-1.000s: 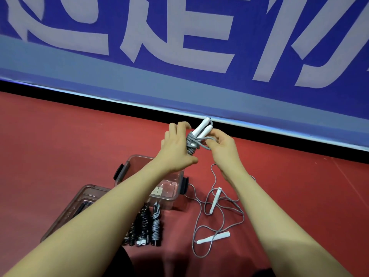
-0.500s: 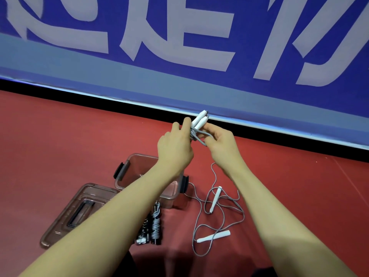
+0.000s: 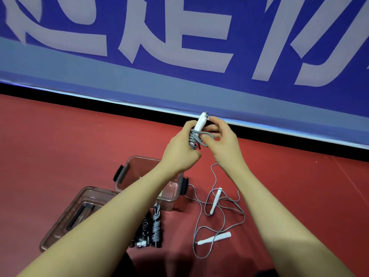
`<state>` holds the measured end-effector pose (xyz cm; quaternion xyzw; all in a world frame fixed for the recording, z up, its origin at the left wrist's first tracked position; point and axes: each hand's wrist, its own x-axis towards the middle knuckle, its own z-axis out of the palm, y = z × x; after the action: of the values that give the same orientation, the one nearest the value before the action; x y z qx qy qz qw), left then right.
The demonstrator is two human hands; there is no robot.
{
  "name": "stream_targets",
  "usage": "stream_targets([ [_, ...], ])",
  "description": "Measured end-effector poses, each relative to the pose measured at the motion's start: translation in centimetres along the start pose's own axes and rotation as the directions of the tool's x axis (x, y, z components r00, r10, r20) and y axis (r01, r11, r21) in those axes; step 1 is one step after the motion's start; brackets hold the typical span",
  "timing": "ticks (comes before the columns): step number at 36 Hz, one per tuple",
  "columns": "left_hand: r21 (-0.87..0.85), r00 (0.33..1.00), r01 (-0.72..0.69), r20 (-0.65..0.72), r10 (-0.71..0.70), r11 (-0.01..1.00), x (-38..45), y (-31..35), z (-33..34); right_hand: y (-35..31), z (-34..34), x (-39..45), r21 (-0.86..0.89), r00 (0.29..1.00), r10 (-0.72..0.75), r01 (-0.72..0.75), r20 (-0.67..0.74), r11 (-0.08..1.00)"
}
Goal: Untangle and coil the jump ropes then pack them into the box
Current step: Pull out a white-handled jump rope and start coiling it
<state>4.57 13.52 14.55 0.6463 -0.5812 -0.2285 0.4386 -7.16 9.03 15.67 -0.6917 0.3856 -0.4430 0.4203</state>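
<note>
Two bare forearms came up from the bottom corners, no sleeves on either as far as the frame showed. No watch, no band, no ring was visible on the left hand (image 3: 180,154) or the right hand (image 3: 223,145). Fingers (image 3: 216,119) were bare too, no gloves. The nails were too small to make out.

My rope (image 3: 196,139) is grey with white handles (image 3: 201,121); the floor (image 3: 60,136) is red, the banner (image 3: 179,37) blue with pale lettering, the box (image 3: 127,172) smoky brown with black latches (image 3: 119,172)
</note>
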Motion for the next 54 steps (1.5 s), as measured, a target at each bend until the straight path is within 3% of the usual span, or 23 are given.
stream_targets([
  [6,0.142,0.998,0.016,-0.058,-0.008,0.99,0.0,-0.2,0.2,0.2,0.2,0.0,0.081,1.0,-0.003,0.005,-0.029,0.997],
  [10,0.144,0.998,0.005,-0.061,0.004,0.99,0.0,-0.3,0.6,0.4,0.0,0.0,0.131,0.999,0.017,-0.011,-0.047,0.991],
  [16,0.254,0.991,-0.091,-0.072,0.113,0.963,0.2,-0.4,1.1,0.6,-0.3,0.5,0.2,0.995,0.068,-0.053,-0.07,0.978],
  [28,0.305,0.998,-0.051,-0.015,0.058,0.951,-0.1,0.2,0.8,0.6,0.0,0.0,0.113,0.997,-0.01,0.018,-0.07,0.993],
  [34,0.291,0.999,-0.025,-0.033,0.036,0.956,-0.1,0.6,0.7,1.0,0.5,0.2,-0.12,0.964,-0.185,0.165,-0.19,0.979],
  [43,0.286,0.996,-0.068,-0.035,0.082,0.956,0.0,0.7,0.5,0.6,0.4,-0.1,-0.261,0.928,-0.343,0.298,-0.146,0.918],
  [51,0.426,0.993,-0.073,-0.055,0.107,0.902,0.0,0.8,0.6,0.1,-0.1,-0.1,-0.281,0.932,-0.338,0.292,-0.131,0.914],
  [54,0.47,0.992,-0.091,-0.033,0.12,0.878,0.2,0.6,0.5,0.1,-0.2,-0.1,-0.255,0.961,-0.248,0.211,-0.123,0.944],
])
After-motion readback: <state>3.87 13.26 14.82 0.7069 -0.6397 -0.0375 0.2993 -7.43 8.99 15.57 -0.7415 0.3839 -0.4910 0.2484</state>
